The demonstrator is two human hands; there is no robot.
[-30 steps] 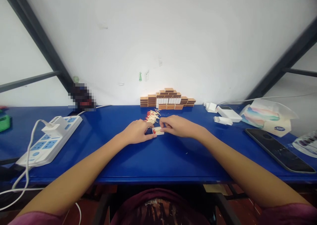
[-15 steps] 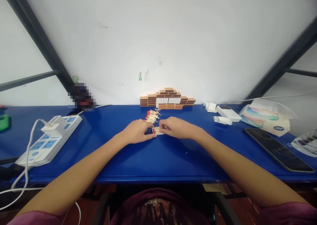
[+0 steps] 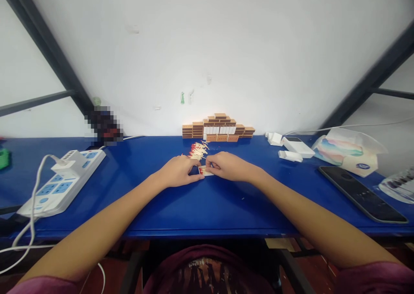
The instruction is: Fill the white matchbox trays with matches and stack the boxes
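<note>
My left hand [image 3: 177,171] and my right hand [image 3: 228,166] meet at the middle of the blue table [image 3: 207,199]. Both are closed around a small open matchbox tray [image 3: 205,170] with red-tipped matches in it. The left hand's fingers pinch its left end, and the right hand's fingers curl over its right side. Just behind the hands lies a loose pile of matches [image 3: 198,150]. Farther back, against the white wall, stands a stack of brown matchboxes [image 3: 218,127].
A white power strip [image 3: 61,181] with a plug and cable lies at the left. At the right are white boxes [image 3: 293,148], a tissue pack [image 3: 348,152] and a dark phone [image 3: 361,194]. A green object [image 3: 4,158] sits at the far left edge.
The right hand has shifted slightly left over the matchbox tray, covering more of it. The left hand has stayed in place. The view has tilted a little.
</note>
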